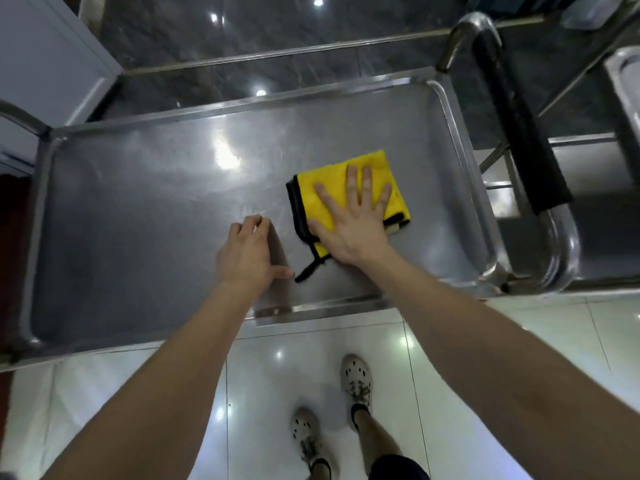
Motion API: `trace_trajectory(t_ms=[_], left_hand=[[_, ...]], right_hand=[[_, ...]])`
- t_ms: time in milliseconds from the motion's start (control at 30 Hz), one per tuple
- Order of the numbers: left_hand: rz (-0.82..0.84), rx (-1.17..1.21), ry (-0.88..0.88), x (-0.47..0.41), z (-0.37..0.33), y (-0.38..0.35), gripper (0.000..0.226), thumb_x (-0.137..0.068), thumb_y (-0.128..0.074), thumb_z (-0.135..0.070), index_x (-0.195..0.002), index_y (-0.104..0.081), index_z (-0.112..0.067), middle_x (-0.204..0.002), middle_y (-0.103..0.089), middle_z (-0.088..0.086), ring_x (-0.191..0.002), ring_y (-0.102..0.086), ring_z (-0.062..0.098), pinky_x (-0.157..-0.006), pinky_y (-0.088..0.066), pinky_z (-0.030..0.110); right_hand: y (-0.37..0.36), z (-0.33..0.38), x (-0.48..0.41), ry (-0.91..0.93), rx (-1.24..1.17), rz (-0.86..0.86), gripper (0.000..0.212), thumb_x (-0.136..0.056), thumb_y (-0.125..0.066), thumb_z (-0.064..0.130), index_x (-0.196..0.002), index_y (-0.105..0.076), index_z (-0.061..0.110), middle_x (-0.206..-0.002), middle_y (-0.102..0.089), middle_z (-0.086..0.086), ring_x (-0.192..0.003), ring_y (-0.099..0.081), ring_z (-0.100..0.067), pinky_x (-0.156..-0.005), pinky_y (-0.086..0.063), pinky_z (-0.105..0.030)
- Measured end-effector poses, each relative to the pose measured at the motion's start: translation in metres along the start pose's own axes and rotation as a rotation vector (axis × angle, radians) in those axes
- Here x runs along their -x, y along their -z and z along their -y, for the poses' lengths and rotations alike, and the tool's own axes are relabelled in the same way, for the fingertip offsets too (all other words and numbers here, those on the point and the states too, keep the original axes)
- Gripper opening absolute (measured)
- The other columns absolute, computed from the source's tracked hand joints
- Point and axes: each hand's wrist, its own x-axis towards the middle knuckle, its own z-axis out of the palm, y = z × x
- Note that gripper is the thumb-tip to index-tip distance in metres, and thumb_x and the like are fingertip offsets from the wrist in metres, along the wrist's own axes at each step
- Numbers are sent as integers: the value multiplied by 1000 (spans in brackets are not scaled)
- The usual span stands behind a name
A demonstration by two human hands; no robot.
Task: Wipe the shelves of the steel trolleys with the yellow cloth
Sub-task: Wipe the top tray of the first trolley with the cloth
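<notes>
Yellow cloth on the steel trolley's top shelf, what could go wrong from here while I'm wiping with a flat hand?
The right hand only presses flat on the folded yellow cloth, so the cloth may bunch or slide out. The left hand looks to rest on the top shelf and could smear the steel. The shelf's raised rim may leave corners unwiped.

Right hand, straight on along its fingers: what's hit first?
Right hand, flat on the yellow cloth, points away. Past the cloth, bare steel, then probably the shelf's raised far rim.
</notes>
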Motion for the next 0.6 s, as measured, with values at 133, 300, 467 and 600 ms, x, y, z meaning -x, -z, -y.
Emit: trace_trajectory(t_ms=[133,300,467,600], left_hand=[[-19,20,-10,3,2,0,115,-66,-98,-60,-159,-45,-17,-162,-41,2,-144,-39,33,-109,-49,52],[92,49,-106,4,28,10,127,-60,-102,-57,-166,-39,-26,-172,-31,1,-155,-32,33,-120,-44,52],[7,-47,30,10,90,15,135,-55,-103,-62,-167,-34,-30,-174,-25,10,-159,-25,37,-127,-34,54],[64,-29,100,14,115,22,135,-53,-96,-76,-163,-30,-34,-168,-29,11,-156,-27,39,-123,-37,58]], right_hand=[[-25,18,107,9,-10,-106,76,-101,-34,77,-168,-22,44,-177,4,-23,-161,7,-51,-118,-3,-83],[-23,20,131,14,10,-92,76,-99,-39,78,-167,-23,47,-178,4,-19,-163,6,-47,-119,-7,-81],[-21,27,132,-62,53,-73,76,-99,-36,78,-167,-20,49,-178,6,-17,-163,10,-45,-120,-5,-80],[-22,59,130,-108,19,-21,77,-97,-35,78,-167,-14,52,-178,9,-18,-162,15,-46,-119,1,-80]])
